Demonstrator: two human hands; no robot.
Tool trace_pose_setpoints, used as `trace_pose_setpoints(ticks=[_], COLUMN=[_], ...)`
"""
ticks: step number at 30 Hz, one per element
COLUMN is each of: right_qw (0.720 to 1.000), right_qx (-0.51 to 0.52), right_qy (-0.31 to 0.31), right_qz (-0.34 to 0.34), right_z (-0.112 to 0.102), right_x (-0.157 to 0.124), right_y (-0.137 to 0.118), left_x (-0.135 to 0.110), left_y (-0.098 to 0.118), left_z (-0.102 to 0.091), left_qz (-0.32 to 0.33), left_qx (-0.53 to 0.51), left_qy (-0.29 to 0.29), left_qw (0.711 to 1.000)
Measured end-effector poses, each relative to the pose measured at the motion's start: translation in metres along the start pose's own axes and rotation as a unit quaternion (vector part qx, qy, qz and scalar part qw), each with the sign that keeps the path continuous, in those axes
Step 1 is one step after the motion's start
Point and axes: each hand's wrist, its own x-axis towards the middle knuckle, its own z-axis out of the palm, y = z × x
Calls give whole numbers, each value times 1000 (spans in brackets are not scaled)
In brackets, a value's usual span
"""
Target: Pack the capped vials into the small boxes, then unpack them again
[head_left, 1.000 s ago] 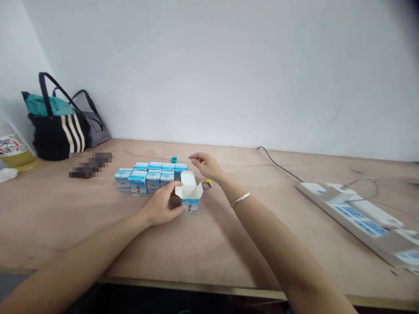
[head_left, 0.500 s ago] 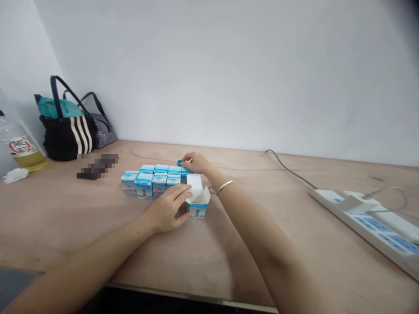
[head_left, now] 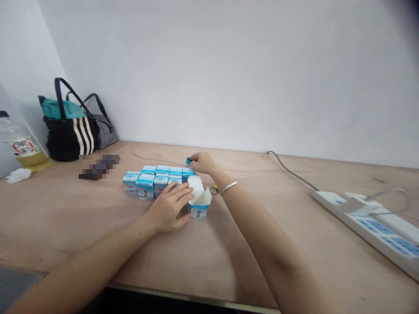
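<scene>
An open small box [head_left: 199,211], blue and white with its white flaps up, stands on the wooden table. My left hand [head_left: 170,208] grips its left side, the thumb low near the front and the fingers by the raised flap. Beyond the boxes, my right hand [head_left: 203,162] pinches a small round blue object [head_left: 189,162], perhaps ring-shaped; its exact kind I cannot make out. Several closed boxes of the same sort [head_left: 145,186] stand in two rows left of the open one, partly behind my left hand.
A small ring-like object with a yellow part [head_left: 214,189] lies by my right wrist. On the right is a white power strip [head_left: 366,226] with a grey cable [head_left: 294,171]. At left are a black bag [head_left: 67,137], an oil bottle [head_left: 26,148], crumpled tissue [head_left: 18,175] and a blurred-out dark object [head_left: 98,168].
My right hand has moved slightly right with the blue object, away from the back row of boxes. My left hand stays at the open box. The view has shifted slightly.
</scene>
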Motion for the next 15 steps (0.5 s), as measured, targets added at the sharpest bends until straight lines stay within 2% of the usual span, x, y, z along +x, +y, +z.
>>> trace_pose_setpoints(ticks=[4,6,9,11,15], right_qw=[994,967,934,931,944], right_qx=[25,96,144,154,136], right_qy=[110,233,319,312,229], right_qz=[7,-27,-76,-112,-193], right_z=[-27,-40,-52,-53,-48], right_x=[-29,-50,-85,-107,-134], right_y=[6,3,-9,-18,-29], left_x=[0,0,0,0,-1], left_y=[1,0,-1,-1,-1], left_z=[-1,0,1,1,3], left_qz=[-2,-4,0,0,-9], left_qx=[-5,-8,-11,-15,-25], left_qy=[-4,-7,-2,2,5], left_qw=[1000,1000,1000,1000,1000])
